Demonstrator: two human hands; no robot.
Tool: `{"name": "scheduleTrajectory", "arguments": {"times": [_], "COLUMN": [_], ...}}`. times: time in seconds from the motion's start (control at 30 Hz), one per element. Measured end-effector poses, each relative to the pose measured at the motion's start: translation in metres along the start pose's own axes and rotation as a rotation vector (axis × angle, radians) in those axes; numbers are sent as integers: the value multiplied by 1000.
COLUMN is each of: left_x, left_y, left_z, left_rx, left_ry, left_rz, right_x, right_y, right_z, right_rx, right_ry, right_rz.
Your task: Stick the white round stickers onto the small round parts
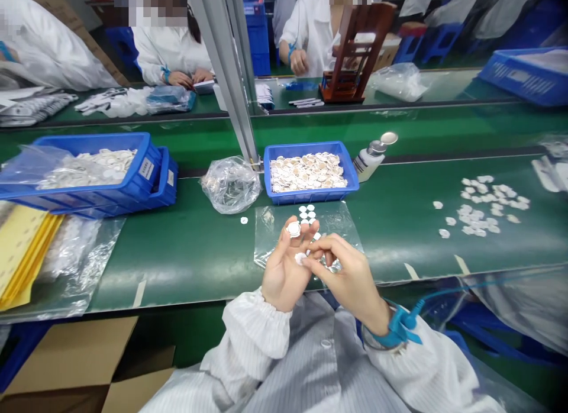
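Note:
My left hand (286,268) is turned palm up, its thumb and fingers closed on a small round white disc (293,229) with a ring on its face. Over that palm, my right hand (346,268) pinches a second thin white disc (300,258) between thumb and finger. Beneath both hands lies a clear plastic sheet (266,244), with several white discs (307,212) at its far side. Just beyond stands a blue tray (311,197) full of similar discs. The fingers partly hide the discs on the sheet.
Left of the tray are a crumpled plastic bag (231,185) and stacked blue bins (153,194). A dispenser bottle (369,160) stands at its right. Loose discs (477,218) are scattered on the green belt (399,218). A metal post (224,76) rises behind; co-workers sit across.

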State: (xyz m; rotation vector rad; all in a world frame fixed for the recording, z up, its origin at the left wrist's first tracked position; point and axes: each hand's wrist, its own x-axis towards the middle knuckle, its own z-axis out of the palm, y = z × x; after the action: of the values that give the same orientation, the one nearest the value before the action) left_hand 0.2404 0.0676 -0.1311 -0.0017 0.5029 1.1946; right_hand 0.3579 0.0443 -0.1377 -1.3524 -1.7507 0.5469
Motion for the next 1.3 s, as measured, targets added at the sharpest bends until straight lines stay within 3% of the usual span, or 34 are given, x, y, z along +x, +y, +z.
{"name": "scheduleTrajectory", "arguments": {"times": [0.17,0.47,0.53,0.7,0.8,0.87,1.07,1.3], "left_x": [-5,-16,-18,-22,-22,-22,-22,-23], "left_y": [2,7,7,8,9,11,25,27], "left_z": [12,17,19,25,26,24,8,2], "left_rx": [-24,-61,-14,145,160,166,429,506], "left_ry": [-160,-304,-288,-122,-100,-139,-422,-379], "left_rz": [66,79,100,165,157,159,239,156], "right_x": [-1,3,2,0,1,1,2,18], "right_y": [-14,-35,-40,-49,-50,-49,-47,-57], "right_z": [-5,-18,-22,-22,-19,-21,-48,-58], "right_rx": [8,-106,-127,-192,-198,-157,43,-138], "right_ry": [26,4,12,60,90,110,131,15], "right_rz": [-50,-82,-93,-112,-128,-167,-290,-434]}}
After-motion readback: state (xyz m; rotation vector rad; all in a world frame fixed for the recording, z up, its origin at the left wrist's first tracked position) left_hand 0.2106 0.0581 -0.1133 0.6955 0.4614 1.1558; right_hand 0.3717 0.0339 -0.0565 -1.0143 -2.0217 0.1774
